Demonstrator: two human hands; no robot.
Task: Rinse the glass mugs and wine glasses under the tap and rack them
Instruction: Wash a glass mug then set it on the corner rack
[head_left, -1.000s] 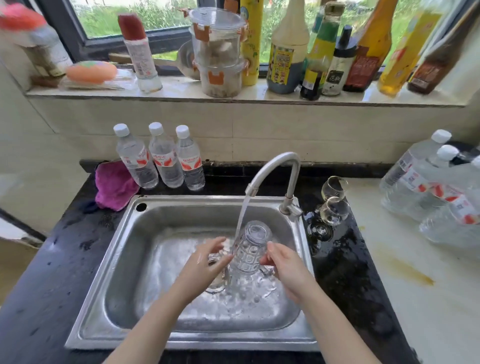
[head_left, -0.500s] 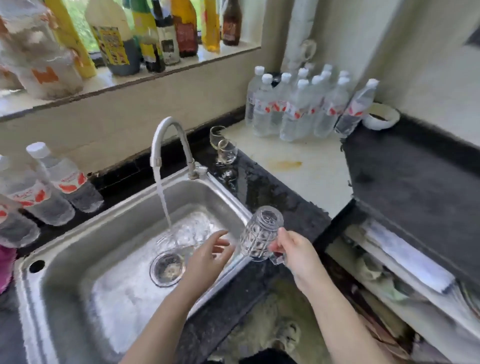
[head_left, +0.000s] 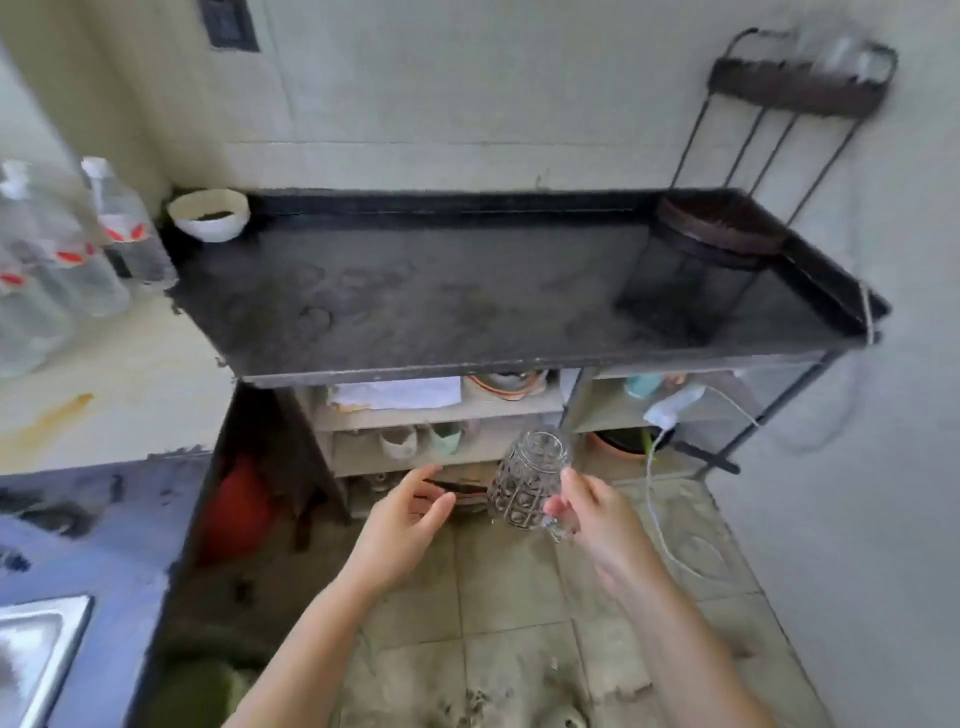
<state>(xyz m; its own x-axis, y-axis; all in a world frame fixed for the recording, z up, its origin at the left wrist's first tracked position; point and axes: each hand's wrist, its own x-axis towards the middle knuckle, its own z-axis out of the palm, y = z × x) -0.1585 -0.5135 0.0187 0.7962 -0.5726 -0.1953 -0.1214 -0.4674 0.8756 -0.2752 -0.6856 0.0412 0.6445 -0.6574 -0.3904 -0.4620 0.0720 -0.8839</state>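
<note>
Head view: right hand holds upturned glass mug; left hand empty.

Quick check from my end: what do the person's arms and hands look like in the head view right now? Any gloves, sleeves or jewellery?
Both forearms are bare right up to the bottom edge of the frame, with no sleeves in view. The left hand and right hand wear no gloves. No rings, watch or bracelets show on the fingers or wrists, though the picture is somewhat motion-blurred, so fine details like nail polish cannot be told.
</note>
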